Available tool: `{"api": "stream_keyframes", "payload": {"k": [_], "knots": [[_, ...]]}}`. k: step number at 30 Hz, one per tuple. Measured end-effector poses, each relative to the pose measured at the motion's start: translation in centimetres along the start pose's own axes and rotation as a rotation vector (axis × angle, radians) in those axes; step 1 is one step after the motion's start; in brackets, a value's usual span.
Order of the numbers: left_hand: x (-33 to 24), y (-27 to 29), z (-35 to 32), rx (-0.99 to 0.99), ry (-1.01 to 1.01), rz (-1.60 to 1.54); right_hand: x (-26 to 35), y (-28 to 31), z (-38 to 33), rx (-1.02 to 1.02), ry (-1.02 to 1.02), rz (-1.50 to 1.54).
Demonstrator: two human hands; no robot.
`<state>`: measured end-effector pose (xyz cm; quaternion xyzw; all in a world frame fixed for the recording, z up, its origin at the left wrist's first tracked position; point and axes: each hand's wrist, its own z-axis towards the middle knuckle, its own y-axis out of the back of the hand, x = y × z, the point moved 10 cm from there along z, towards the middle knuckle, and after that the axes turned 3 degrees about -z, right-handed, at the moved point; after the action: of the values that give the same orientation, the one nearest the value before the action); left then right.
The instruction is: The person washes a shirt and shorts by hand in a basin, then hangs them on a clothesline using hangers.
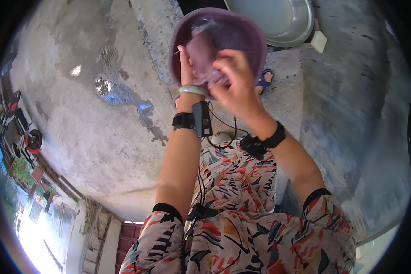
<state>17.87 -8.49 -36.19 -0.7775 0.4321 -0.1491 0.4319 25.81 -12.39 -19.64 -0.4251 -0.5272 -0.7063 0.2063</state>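
A mauve plastic basin with water in it is in front of me at the top of the head view. Over it is a wet, soft mauve bundle that looks like cloth; motion blur hides its exact kind. My left hand holds the bundle from its left side, thumb upright along it, the other fingers hidden beneath. Bent over the bundle's near end, my right hand has its fingers curled onto the wet folds and is slightly blurred.
Beyond the basin at the right stands a large metal tub of cloudy water, with a pale block-shaped thing beside it. A sandalled foot shows by the basin. Wet patches mark the concrete; motorbikes stand far left.
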Motion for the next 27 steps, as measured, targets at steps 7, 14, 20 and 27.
{"api": "stream_keyframes", "payload": {"k": [7,14,20,27], "knots": [[1.9,-5.0,-0.5,0.286,-0.004,-0.051,0.4,-1.6,2.3,-0.075,0.060,-0.087],[-0.7,1.4,0.1,-0.360,-0.257,0.318,-7.3,-1.4,4.2,-0.126,-0.115,-0.210],[-4.1,2.6,-0.2,-0.371,-0.471,0.774,-14.4,0.2,0.4,-0.193,-0.381,-0.228],[0.0,-1.2,-0.7,-0.184,-0.363,2.234,-11.9,-3.0,-0.2,0.207,-0.070,-0.423]]}}
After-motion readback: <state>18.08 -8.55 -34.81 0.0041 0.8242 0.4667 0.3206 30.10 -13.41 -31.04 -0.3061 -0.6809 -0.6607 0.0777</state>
